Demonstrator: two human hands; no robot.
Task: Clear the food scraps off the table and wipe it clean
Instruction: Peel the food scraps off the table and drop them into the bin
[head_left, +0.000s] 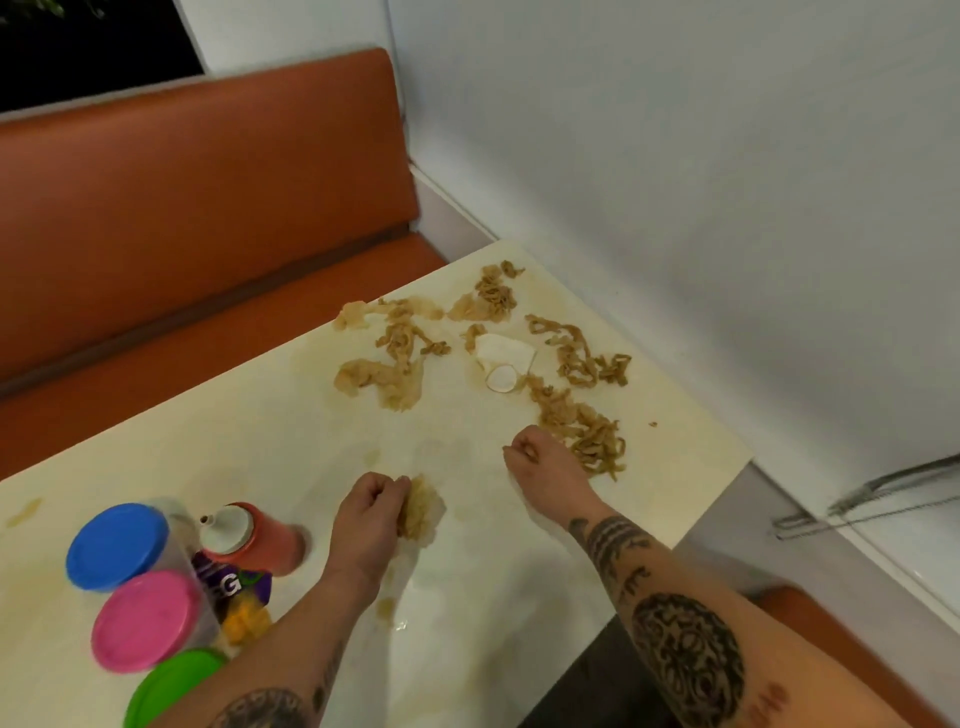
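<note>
Noodle pile (577, 427) just upper right of R hand (540, 464), fingers curled, contents unclear; L hand (370, 514) clamps soggy wad (422, 512).

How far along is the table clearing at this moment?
Early. Done: only the near stretch of the table looks free of scraps, though smeared. In hand: the left hand grips a soggy wad of napkin and noodles; the right hand is curled beside the nearest noodle pile, contents unclear. Left: noodle clumps, soaked napkins, white paper pieces, then wiping the brown stains.
</note>
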